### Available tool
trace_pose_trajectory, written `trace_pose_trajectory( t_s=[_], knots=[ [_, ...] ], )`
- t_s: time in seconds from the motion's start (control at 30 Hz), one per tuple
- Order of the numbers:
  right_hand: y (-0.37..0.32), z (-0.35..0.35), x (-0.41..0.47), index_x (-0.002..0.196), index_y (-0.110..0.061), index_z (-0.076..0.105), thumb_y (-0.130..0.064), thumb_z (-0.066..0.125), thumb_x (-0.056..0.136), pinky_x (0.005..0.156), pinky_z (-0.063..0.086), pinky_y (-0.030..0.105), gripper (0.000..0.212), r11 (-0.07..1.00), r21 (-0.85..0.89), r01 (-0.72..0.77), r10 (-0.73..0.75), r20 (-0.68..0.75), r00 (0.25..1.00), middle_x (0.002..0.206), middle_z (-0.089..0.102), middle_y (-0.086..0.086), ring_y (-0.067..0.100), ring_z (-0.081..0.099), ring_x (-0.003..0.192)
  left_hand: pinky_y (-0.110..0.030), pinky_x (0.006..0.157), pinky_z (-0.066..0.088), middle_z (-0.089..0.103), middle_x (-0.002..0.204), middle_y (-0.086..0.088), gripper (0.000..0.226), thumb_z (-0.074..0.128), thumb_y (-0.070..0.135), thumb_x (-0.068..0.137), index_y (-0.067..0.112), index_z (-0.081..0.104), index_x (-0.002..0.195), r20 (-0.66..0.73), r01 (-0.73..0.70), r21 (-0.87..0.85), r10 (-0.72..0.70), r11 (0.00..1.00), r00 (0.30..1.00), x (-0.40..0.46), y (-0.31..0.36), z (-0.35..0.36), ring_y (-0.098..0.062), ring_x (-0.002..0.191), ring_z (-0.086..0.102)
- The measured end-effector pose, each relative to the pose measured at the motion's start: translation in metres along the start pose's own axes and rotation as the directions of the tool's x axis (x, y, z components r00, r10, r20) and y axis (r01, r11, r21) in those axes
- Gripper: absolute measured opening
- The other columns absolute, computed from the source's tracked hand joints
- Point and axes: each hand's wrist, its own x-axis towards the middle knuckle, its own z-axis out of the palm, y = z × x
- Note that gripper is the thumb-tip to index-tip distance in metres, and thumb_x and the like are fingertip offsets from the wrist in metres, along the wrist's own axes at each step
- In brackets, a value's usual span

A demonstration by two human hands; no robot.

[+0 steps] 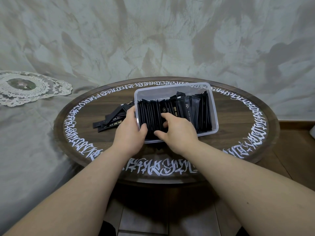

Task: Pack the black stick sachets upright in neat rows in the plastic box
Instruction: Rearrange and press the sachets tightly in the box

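Note:
A clear plastic box (172,88) stands on the round wooden table, packed with several black stick sachets (201,113) standing upright in rows. My left hand (131,132) grips the box's left wall, thumb inside against the sachets. My right hand (177,130) reaches into the box, its curled fingers and thumb pinching a bundle of upright sachets (150,116) at the left end. A loose pile of black sachets (112,120) lies flat on the table just left of the box, partly hidden behind my left hand.
The round table (238,133) has white calligraphy around its rim. A lace doily (25,87) lies on the grey cloth surface at far left. A textured grey wall rises behind. Wooden floor shows at right.

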Motion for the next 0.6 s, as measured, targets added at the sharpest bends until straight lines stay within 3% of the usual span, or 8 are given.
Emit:
trace_pose_trajectory(
  t_s=[0.17, 0.37, 0.47, 0.6],
  knots=[
    [-0.0008, 0.0000, -0.0001, 0.143, -0.026, 0.033, -0.047, 0.059, 0.088, 0.087, 0.051, 0.041, 0.065, 1.000, -0.003, 0.004, -0.004, 0.008, 1.000, 0.119, 0.062, -0.004, 0.022, 0.059, 0.108, -0.033, 0.077, 0.043, 0.065, 0.113, 0.001, 0.054, 0.057, 0.024, 0.093, 0.024, 0.031, 0.140, -0.019, -0.008, -0.006, 0.008, 1.000, 1.000, -0.0014, -0.0001, 0.0015, -0.023, 0.102, 0.060],
    [0.0001, 0.0023, 0.0004, 0.142, -0.024, 0.036, -0.048, 0.053, 0.091, 0.084, 0.051, 0.042, 0.059, 1.000, -0.008, 0.001, -0.001, -0.007, 1.000, 0.111, 0.064, -0.001, 0.025, 0.059, 0.104, -0.029, 0.073, 0.043, 0.059, 0.095, 0.011, 0.071, 0.072, 0.027, 0.082, 0.025, 0.031, 0.141, -0.003, -0.001, 0.009, 0.001, 1.000, 1.000, -0.0017, 0.0004, -0.0015, -0.017, 0.097, 0.062],
    [0.0022, 0.0028, 0.0008, 0.141, -0.023, 0.038, -0.043, 0.043, 0.097, 0.084, 0.050, 0.041, 0.049, 1.000, 0.002, 0.013, -0.013, -0.003, 1.000, 0.112, 0.065, 0.001, 0.027, 0.059, 0.105, -0.031, 0.077, 0.047, 0.063, 0.106, 0.005, 0.077, 0.076, 0.029, 0.079, 0.025, 0.030, 0.141, -0.002, 0.002, 0.022, -0.002, 1.000, 1.000, -0.0011, 0.0003, -0.0017, -0.018, 0.099, 0.062],
    [0.0050, 0.0041, 0.0011, 0.137, -0.025, 0.046, -0.042, 0.046, 0.096, 0.086, 0.050, 0.040, 0.045, 1.000, 0.002, -0.007, 0.007, -0.028, 1.000, 0.110, 0.067, 0.002, 0.027, 0.060, 0.104, -0.035, 0.083, 0.050, 0.064, 0.115, 0.002, 0.080, 0.077, 0.030, 0.078, 0.025, 0.029, 0.141, 0.012, -0.004, 0.030, 0.004, 1.000, 1.000, -0.0017, 0.0010, -0.0009, -0.020, 0.103, 0.062]
  ],
)
